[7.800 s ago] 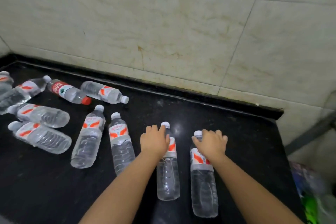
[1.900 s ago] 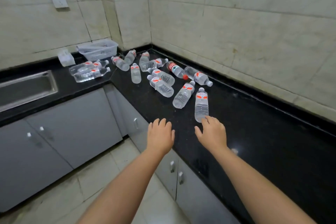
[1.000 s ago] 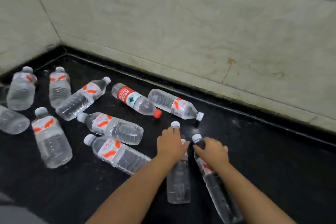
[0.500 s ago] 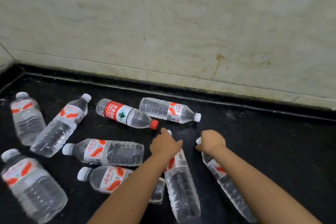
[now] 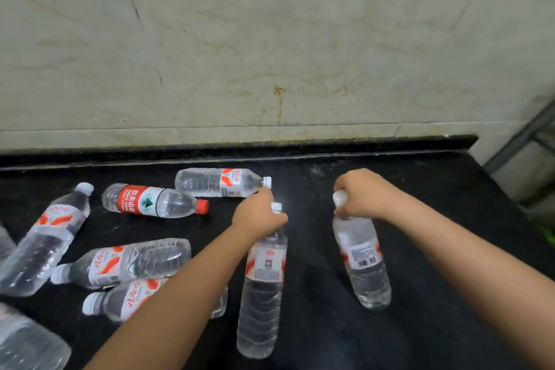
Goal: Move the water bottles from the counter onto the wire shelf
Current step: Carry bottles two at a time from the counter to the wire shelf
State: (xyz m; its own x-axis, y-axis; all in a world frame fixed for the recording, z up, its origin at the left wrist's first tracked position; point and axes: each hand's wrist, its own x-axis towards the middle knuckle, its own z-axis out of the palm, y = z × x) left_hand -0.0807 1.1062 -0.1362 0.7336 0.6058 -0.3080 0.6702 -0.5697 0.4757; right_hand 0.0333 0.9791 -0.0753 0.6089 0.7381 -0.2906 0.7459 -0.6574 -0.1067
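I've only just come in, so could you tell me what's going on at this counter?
A person is clearing water bottles off the black counter. The left hand grips one bottle by the neck, and the right hand grips another the same way. Several more, including a red-capped bottle, lie on their sides to the left.

Necks of the two gripped bottles hidden: one point(image 5: 261, 285) under the left hand point(image 5: 258, 216), the other point(image 5: 363, 261) under the right hand point(image 5: 360, 197), only white caps poking out. Low on the left, one lying bottle point(image 5: 126, 299) partly covered by the left forearm, with two blurred bottles point(image 5: 27, 342) point(image 5: 4, 245) cut by the frame edge. At the right edge, blurred grey metal bars point(image 5: 522, 135) and a green smear point(image 5: 548, 234), too unclear to identify.
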